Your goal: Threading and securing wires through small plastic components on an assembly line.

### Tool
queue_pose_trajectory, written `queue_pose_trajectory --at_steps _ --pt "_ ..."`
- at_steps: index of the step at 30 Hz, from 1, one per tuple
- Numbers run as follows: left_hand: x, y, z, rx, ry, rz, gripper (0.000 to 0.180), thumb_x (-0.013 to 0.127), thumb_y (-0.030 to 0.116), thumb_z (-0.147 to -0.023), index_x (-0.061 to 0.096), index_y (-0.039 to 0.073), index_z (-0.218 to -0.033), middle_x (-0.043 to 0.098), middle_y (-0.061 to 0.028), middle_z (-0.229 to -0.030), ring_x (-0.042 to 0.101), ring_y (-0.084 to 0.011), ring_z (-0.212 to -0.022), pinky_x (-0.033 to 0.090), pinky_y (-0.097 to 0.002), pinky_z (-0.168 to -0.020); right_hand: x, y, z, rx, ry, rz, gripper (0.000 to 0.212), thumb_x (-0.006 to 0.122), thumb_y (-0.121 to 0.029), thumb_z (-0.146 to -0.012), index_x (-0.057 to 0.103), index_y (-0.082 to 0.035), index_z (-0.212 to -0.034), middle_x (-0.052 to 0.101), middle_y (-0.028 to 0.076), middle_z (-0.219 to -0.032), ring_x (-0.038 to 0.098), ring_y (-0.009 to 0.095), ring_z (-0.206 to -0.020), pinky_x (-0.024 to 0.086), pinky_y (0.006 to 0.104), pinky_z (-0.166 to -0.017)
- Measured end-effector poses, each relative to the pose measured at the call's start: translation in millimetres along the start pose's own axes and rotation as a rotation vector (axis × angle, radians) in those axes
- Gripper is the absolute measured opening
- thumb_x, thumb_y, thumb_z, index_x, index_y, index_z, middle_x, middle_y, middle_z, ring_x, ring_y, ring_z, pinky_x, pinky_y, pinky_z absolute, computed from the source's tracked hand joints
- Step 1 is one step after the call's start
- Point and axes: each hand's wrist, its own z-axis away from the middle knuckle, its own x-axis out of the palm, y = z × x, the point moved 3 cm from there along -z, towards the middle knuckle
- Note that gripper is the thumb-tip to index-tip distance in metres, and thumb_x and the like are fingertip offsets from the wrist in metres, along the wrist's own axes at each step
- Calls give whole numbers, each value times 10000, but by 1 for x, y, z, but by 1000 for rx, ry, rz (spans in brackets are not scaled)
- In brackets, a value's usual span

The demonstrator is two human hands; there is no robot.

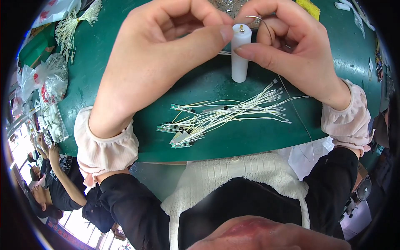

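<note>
A white cylinder (239,66) stands upright over the green table, a small brass-coloured metal piece on its top end. My right hand (287,46) is closed round its upper part, thumb against the front. A thin grey wire, like solder wire (293,98), curves over the cylinder's top, passes through the right fingers and trails down past the table edge. On the other side, my left hand (166,50) is pinched, its thumb tip against the cylinder's upper side; what its fingers hold is hidden. Pale thin wires (225,53) show between that hand and the cylinder.
Before me on the green table (158,93) lies a bunch of white wires with small green circuit boards (181,143). Another wire bundle (77,25) and plastic bags (54,77) lie at left. A yellow sponge (308,8) is at the back. People sit at the lower left.
</note>
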Motion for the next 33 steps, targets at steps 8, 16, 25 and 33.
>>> queue_pose_trajectory --at_steps 8,16,25,33 --pt "19 32 22 707 82 -1029 287 818 -73 -648 729 0 -911 612 -90 -956 604 -236 -920 490 -356 -789 -5 4 1 58 -5 56 327 777 13 -892 610 22 -1173 559 -43 -666 415 -21 -551 259 188 -485" --pt "52 46 28 662 26 -1564 298 818 -57 -644 726 19 -917 622 -94 -941 628 -263 -901 501 -354 -772 -6 -8 -2 196 -36 -54 311 763 17 -904 610 24 -1174 562 -46 -659 410 -25 -541 251 190 -478" --pt "23 26 22 695 33 -1052 213 774 -113 -741 705 -35 -926 682 -109 -972 663 -238 -913 525 -324 -800 -5 4 0 55 -71 -74 327 735 33 -918 606 38 -1219 583 -35 -676 438 -21 -552 272 186 -492" --pt "0 4 10 25 114 -263 140 759 3 -903 709 -12 -1033 722 -42 -971 664 -93 -935 526 -234 -840 -9 3 2 41 -138 -40 381 716 46 -923 610 52 -1288 601 -28 -676 476 -15 -567 305 177 -511"
